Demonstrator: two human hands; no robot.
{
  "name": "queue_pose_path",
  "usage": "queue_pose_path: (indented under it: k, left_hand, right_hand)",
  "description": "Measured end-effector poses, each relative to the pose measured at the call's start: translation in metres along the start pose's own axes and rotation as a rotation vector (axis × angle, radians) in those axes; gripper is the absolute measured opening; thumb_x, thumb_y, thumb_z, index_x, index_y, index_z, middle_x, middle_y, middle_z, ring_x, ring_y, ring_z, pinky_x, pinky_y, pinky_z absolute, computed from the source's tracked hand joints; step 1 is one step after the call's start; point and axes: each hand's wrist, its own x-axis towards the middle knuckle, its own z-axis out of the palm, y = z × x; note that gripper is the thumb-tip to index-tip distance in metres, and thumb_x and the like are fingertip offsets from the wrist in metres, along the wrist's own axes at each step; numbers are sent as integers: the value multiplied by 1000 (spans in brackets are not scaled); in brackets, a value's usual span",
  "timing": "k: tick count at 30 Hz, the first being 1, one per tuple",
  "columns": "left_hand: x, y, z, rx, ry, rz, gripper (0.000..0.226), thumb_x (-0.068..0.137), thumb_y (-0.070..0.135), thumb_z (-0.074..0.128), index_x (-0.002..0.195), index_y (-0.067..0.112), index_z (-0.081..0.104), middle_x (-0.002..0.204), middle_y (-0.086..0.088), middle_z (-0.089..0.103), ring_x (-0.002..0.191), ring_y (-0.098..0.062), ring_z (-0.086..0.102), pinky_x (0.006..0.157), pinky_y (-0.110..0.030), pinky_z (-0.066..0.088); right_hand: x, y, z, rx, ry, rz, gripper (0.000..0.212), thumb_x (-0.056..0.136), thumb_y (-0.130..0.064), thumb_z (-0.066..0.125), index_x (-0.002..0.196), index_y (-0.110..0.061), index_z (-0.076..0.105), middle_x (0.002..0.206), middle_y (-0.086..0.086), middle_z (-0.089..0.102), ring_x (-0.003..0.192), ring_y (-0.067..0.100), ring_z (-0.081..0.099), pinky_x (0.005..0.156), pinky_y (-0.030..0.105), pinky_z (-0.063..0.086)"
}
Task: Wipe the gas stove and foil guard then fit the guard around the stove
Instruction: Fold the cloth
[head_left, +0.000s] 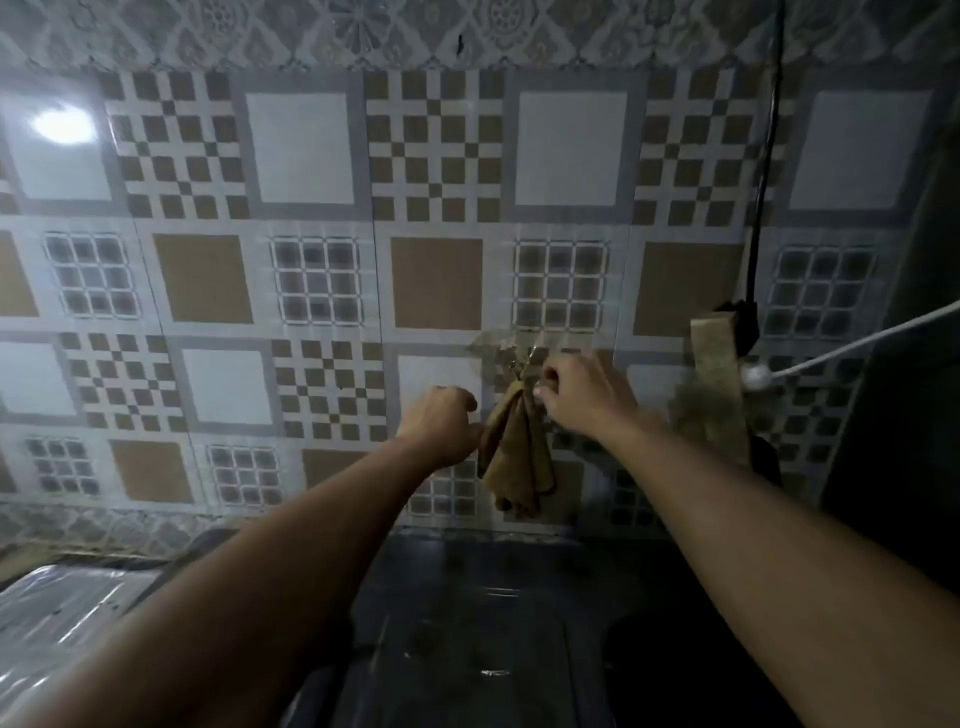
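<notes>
Both arms reach up to the tiled wall (311, 291), where a brown cloth (517, 457) hangs from a small hook (519, 358) fixed under clear tape. Right hand (582, 395) is at the top of the cloth by the hook, fingers curled, seemingly pinching the cloth's upper end or loop — the exact contact is blurred. Left hand (441, 421) sits just beside the cloth's left edge, fingers curled in; whether its grip has any fabric I cannot tell. The gas stove (467, 623) lies dark below, between the forearms, its glossy top catching a few highlights. A shiny, crinkled foil surface (57, 618) shows at lower left, likely the guard, well apart from the hands. A sponge-like pad (711, 364) hangs to the right near a black cable (763, 171) and a white cord (857, 338). Judgement: the cloth is being handled at its hook; whether the wiping is ahead or already finished cannot be read here. Risks — a hard tug could peel the taped hook off the tile; a loose pinch could drop the cloth onto the stove; an elbow swung right could snag the cord or knock the pad down. Dim light makes the loop hard to see.
</notes>
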Motion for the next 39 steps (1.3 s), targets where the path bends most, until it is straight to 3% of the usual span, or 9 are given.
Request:
queue_pose_path:
  k: [5, 7, 11, 19, 21, 27, 30, 35, 39]
  left_hand:
    - [12, -3, 32, -121, -120, -120, 4, 89, 24, 62, 91, 21, 64, 91, 2, 66, 76, -9, 61, 62, -24, 50]
    - [15, -4, 42, -210, -122, -138, 9, 88, 20, 64, 82, 26, 60, 84, 6, 63, 72, -3, 59, 54, -16, 44]
    - [17, -5, 52, -378, -81, -175, 18, 90, 18, 63, 74, 26, 59, 77, 6, 63, 67, -2, 61, 49, -13, 42]
    - [19, -8, -13, -663, 58, -231, 8, 97, 14, 46, 99, 13, 54, 100, -14, 62, 90, -25, 61, 75, -39, 54]
    - [15, -8, -36, -618, 92, -180, 11, 98, 15, 46, 104, 12, 54, 103, -13, 61, 91, -25, 61, 78, -40, 53]
    - [-2, 3, -90, -540, 184, -81, 7, 98, 19, 49, 96, 23, 54, 93, 3, 57, 82, -8, 56, 60, -20, 41]
    - [-19, 4, -107, -514, 229, -73, 5, 97, 23, 53, 94, 24, 57, 89, 5, 58, 80, -4, 56, 59, -17, 38]
    - [-57, -6, -129, -495, 269, -98, 10, 90, 28, 64, 92, 19, 60, 88, 3, 62, 81, -10, 61, 60, -20, 46]
    - [-99, -27, -139, -461, 119, -236, 29, 80, 33, 76, 94, 10, 64, 85, -5, 67, 79, -18, 66, 66, -34, 58]
  right_hand:
    - [-5, 15, 45, 54, -52, 123, 32, 81, -39, 70, 108, -25, 61, 96, 3, 61, 80, 24, 58, 68, 34, 49]
    - [-5, 19, 55, 153, -24, 135, 29, 83, -33, 70, 110, -27, 62, 92, -3, 61, 83, 21, 61, 66, 31, 49]
    - [-4, 25, 61, 211, 2, 110, 10, 87, -25, 63, 80, -32, 62, 74, -11, 58, 75, 15, 59, 56, 23, 36]
    - [-7, 6, 17, 720, 82, 355, 19, 77, -15, 54, 59, -15, 51, 62, 3, 47, 65, 18, 46, 60, 31, 35]
    - [-13, -7, 4, 810, -3, 358, 6, 70, -17, 55, 66, -13, 57, 71, 7, 54, 74, 21, 50, 66, 33, 37]
    - [-30, -47, -27, 1045, -634, 275, 54, 69, -45, 72, 107, -8, 68, 106, 17, 70, 97, 36, 66, 94, 48, 48]
    - [-37, -70, -43, 991, -825, 259, 67, 65, -36, 83, 120, -5, 62, 115, 18, 68, 107, 38, 64, 98, 53, 48]
    - [-54, -108, -68, 1156, -762, 224, 50, 82, -34, 71, 119, -3, 62, 109, 15, 68, 100, 30, 66, 95, 46, 51]
    - [-73, -138, -79, 1276, -621, 258, 15, 95, -25, 58, 94, -14, 68, 80, 4, 71, 73, 18, 68, 69, 33, 58]
